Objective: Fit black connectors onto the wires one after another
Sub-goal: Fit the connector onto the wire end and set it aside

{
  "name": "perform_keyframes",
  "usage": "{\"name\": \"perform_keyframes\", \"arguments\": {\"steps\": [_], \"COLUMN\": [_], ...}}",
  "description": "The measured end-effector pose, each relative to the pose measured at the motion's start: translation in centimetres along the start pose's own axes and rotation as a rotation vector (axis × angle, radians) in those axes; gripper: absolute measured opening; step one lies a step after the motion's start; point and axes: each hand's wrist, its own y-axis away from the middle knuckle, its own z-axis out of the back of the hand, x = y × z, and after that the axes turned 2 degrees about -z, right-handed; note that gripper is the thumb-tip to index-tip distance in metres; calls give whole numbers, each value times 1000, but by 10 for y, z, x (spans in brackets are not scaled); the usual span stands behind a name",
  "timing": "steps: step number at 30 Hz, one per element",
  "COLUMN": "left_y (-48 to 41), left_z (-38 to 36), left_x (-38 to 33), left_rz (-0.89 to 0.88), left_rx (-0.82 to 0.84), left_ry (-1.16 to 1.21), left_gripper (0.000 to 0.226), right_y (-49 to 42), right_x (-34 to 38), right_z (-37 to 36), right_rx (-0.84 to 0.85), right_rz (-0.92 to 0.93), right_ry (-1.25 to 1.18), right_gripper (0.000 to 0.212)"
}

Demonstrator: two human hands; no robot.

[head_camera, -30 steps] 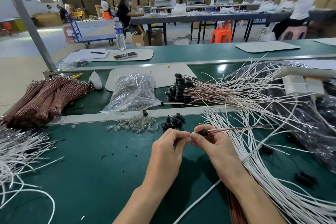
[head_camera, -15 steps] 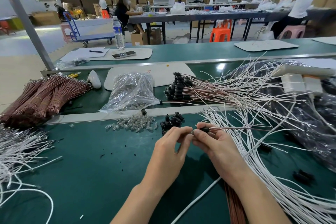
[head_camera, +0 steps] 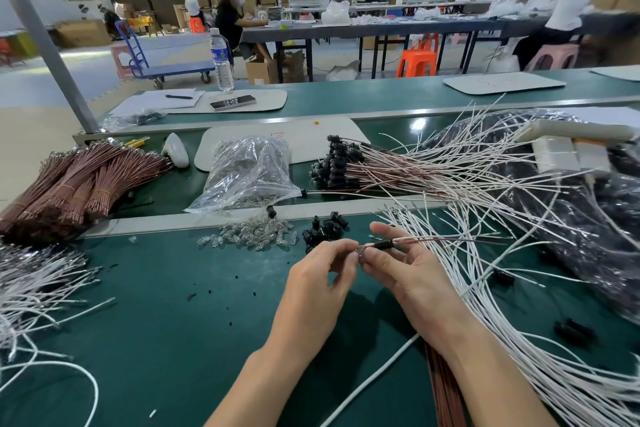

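the fingertips (head_camera: 350, 247) of the left hand (head_camera: 322, 281) are drawn narrow, thumb and forefinger pinched on the bare metal end of a thin brown wire (head_camera: 450, 240); the tip itself is too small to read clearly. facing them, the fingers (head_camera: 375, 256) of the right hand (head_camera: 412, 274) curl under a black connector (head_camera: 383, 245) that is threaded on that wire, thumb arched above it. so the connector sits between the two hands, just above the green table (head_camera: 166, 322), and the wire runs off to the right over the white wires (head_camera: 491, 305).

the step in hand looks like seating the connector over the terminal. to do it well, i'd hold the tip steady in the left pinch and slide the connector with the right, in line with the wire rather than at an angle, so the thin lead doesn't kink. push until the metal end is housed, then give a light tug to check.

farther out, a small heap of loose connectors (head_camera: 323, 229) lies just beyond the hands, in easy reach for the next one, beside a scatter of clear bulbs (head_camera: 252, 236). farther back a finished bundle (head_camera: 337, 163) of capped wires rests near a plastic bag (head_camera: 249, 170), and brown wire bundles (head_camera: 79, 184) lie well off to the left.
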Motion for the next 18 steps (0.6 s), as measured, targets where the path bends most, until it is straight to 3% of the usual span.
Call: {"name": "perform_keyframes", "arguments": {"steps": [18], "left_y": [1], "left_z": [0], "left_x": [1], "left_rz": [-23], "left_rx": [21], "left_ry": [-48], "left_gripper": [23], "right_y": [-4], "right_x": [-3], "right_z": [5], "right_rx": [-18], "right_rz": [-48], "right_ry": [-93], "right_gripper": [52]}}
